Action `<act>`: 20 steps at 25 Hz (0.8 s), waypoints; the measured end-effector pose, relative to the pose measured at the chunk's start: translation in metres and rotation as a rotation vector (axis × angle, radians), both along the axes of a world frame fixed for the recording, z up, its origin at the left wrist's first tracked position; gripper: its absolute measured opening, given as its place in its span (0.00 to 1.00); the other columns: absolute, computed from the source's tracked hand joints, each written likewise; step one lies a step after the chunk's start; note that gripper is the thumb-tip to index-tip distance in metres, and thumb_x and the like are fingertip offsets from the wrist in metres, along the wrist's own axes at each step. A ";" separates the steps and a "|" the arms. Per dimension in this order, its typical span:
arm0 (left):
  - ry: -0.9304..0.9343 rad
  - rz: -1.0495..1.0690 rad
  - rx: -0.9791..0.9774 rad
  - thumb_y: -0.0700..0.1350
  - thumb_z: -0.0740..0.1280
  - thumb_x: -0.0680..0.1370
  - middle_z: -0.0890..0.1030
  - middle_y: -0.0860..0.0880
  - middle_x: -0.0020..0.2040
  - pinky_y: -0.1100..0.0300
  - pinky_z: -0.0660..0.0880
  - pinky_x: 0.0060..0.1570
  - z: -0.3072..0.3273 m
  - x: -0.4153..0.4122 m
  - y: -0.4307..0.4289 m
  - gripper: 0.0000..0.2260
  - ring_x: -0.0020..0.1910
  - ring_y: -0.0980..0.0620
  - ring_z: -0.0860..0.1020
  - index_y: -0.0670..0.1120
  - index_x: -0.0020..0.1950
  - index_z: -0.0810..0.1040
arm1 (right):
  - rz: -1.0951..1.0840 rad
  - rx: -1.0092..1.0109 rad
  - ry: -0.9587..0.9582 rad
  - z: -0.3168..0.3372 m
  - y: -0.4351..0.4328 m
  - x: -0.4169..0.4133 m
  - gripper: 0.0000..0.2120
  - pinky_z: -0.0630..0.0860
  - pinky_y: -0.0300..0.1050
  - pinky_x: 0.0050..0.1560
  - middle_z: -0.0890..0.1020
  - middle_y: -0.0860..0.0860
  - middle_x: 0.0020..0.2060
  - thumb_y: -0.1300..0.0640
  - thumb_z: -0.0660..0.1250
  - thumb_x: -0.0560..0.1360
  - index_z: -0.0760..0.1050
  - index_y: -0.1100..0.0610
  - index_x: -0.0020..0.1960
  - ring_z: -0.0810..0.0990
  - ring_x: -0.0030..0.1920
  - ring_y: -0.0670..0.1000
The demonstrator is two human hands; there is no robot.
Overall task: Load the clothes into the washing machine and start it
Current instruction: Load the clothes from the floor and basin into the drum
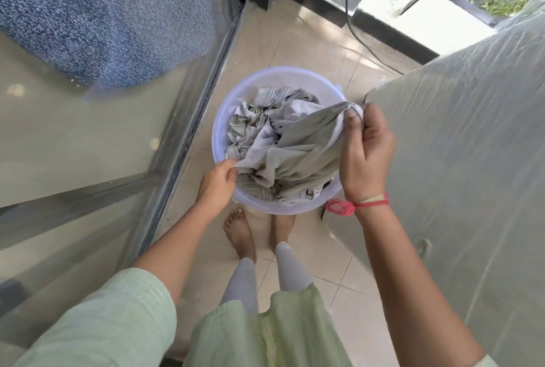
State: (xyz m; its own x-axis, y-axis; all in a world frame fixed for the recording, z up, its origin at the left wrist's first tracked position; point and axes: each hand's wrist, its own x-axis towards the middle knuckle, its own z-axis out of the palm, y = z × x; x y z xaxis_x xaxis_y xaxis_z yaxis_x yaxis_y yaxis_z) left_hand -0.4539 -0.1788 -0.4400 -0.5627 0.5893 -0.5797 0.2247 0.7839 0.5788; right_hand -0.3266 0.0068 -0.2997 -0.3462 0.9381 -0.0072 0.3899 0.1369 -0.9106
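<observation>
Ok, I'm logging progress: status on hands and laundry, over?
Left hand and right hand both pinch the grey garment, held partly above the tub. Other clothes lie in the tub. Plastic-sheeted appliance stands at right.

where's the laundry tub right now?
Head view, centre: tub on the floor before the feet, glass door to its left, plastic-covered machine to its right.

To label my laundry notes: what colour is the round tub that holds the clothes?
Pale lavender, translucent tub, seen in the head view.
</observation>
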 end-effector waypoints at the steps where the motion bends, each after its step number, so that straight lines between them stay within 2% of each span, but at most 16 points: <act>1: -0.028 -0.026 -0.004 0.41 0.61 0.78 0.74 0.44 0.39 0.55 0.65 0.37 0.001 0.003 0.000 0.05 0.38 0.44 0.73 0.41 0.45 0.74 | 0.010 -0.017 -0.015 -0.006 -0.007 0.000 0.13 0.66 0.44 0.35 0.67 0.46 0.29 0.58 0.57 0.79 0.64 0.54 0.35 0.65 0.34 0.43; 3: -0.035 -0.060 -0.013 0.42 0.63 0.77 0.75 0.44 0.44 0.53 0.71 0.41 0.002 0.006 0.002 0.04 0.44 0.43 0.74 0.42 0.49 0.73 | 0.074 -0.137 -0.164 -0.023 -0.020 0.002 0.14 0.70 0.55 0.37 0.69 0.55 0.31 0.54 0.57 0.78 0.66 0.62 0.38 0.67 0.34 0.50; 4: -0.037 -0.074 -0.009 0.41 0.63 0.76 0.76 0.44 0.50 0.52 0.73 0.47 0.001 0.007 0.003 0.08 0.49 0.43 0.75 0.43 0.55 0.73 | 0.117 -0.219 -0.248 -0.029 -0.025 0.008 0.15 0.71 0.59 0.39 0.70 0.56 0.31 0.52 0.58 0.77 0.67 0.63 0.38 0.68 0.34 0.50; 6: -0.094 -0.014 0.051 0.40 0.61 0.76 0.75 0.43 0.59 0.52 0.71 0.56 0.002 0.004 0.006 0.14 0.57 0.44 0.73 0.43 0.62 0.72 | 0.250 -0.273 -0.313 -0.028 -0.039 0.019 0.15 0.72 0.58 0.36 0.69 0.52 0.28 0.49 0.58 0.76 0.66 0.58 0.37 0.69 0.32 0.49; 8: -0.174 0.177 0.178 0.45 0.58 0.75 0.76 0.43 0.60 0.55 0.69 0.59 0.003 -0.001 0.012 0.15 0.60 0.45 0.74 0.44 0.60 0.74 | 0.523 -0.060 -0.399 -0.009 -0.064 0.022 0.13 0.69 0.50 0.30 0.68 0.50 0.25 0.47 0.57 0.76 0.65 0.54 0.37 0.71 0.28 0.53; 10: -0.267 0.294 0.243 0.53 0.58 0.74 0.75 0.43 0.63 0.57 0.68 0.62 0.004 -0.007 0.020 0.22 0.63 0.47 0.73 0.44 0.64 0.72 | 0.717 0.174 -0.391 0.005 -0.090 0.021 0.13 0.67 0.46 0.27 0.70 0.51 0.25 0.50 0.59 0.77 0.64 0.54 0.36 0.73 0.28 0.55; 12: -0.397 0.276 0.193 0.63 0.62 0.71 0.73 0.47 0.66 0.55 0.66 0.66 0.010 -0.009 0.027 0.30 0.65 0.51 0.71 0.48 0.69 0.68 | 0.748 0.282 -0.418 0.002 -0.106 0.018 0.12 0.67 0.45 0.28 0.71 0.50 0.27 0.54 0.63 0.75 0.65 0.54 0.36 0.72 0.29 0.54; 14: -0.575 0.185 0.085 0.72 0.65 0.64 0.70 0.52 0.68 0.53 0.64 0.68 0.016 -0.011 0.032 0.40 0.66 0.54 0.69 0.53 0.70 0.67 | 0.744 0.295 -0.577 -0.012 -0.117 0.018 0.07 0.68 0.43 0.30 0.72 0.49 0.28 0.57 0.69 0.70 0.70 0.53 0.41 0.73 0.29 0.54; 15: -0.631 0.119 0.019 0.71 0.68 0.62 0.69 0.53 0.68 0.54 0.65 0.68 0.019 -0.010 0.034 0.42 0.66 0.55 0.69 0.53 0.71 0.65 | 0.762 0.296 -0.661 -0.020 -0.126 0.021 0.11 0.70 0.43 0.33 0.74 0.48 0.29 0.58 0.72 0.66 0.73 0.52 0.46 0.75 0.29 0.53; 16: -0.641 0.030 -0.056 0.65 0.72 0.63 0.69 0.53 0.67 0.57 0.66 0.66 0.021 -0.008 0.037 0.42 0.65 0.54 0.69 0.52 0.73 0.63 | 0.833 0.255 -0.723 -0.027 -0.136 0.026 0.17 0.73 0.44 0.37 0.77 0.49 0.32 0.58 0.72 0.64 0.74 0.53 0.52 0.77 0.31 0.54; 17: -0.595 -0.080 -0.132 0.55 0.75 0.66 0.70 0.51 0.65 0.59 0.68 0.62 0.020 -0.005 0.037 0.40 0.62 0.52 0.71 0.51 0.73 0.61 | 0.933 0.175 -0.727 -0.031 -0.145 0.033 0.22 0.76 0.46 0.43 0.79 0.51 0.36 0.58 0.70 0.65 0.72 0.54 0.58 0.79 0.36 0.55; 19: -0.345 -0.193 -0.189 0.38 0.72 0.70 0.74 0.46 0.59 0.62 0.69 0.52 0.018 -0.001 0.038 0.32 0.55 0.49 0.74 0.48 0.72 0.65 | 1.031 -0.018 -0.666 -0.035 -0.151 0.042 0.24 0.74 0.51 0.56 0.81 0.53 0.50 0.56 0.62 0.71 0.69 0.54 0.66 0.79 0.48 0.57; 20: -0.217 -0.125 -0.134 0.34 0.69 0.70 0.76 0.45 0.55 0.62 0.69 0.48 0.017 -0.003 0.036 0.28 0.52 0.47 0.76 0.46 0.68 0.70 | 0.964 -0.128 -0.620 -0.034 -0.147 0.047 0.24 0.73 0.51 0.60 0.78 0.53 0.57 0.54 0.59 0.72 0.68 0.53 0.68 0.78 0.54 0.57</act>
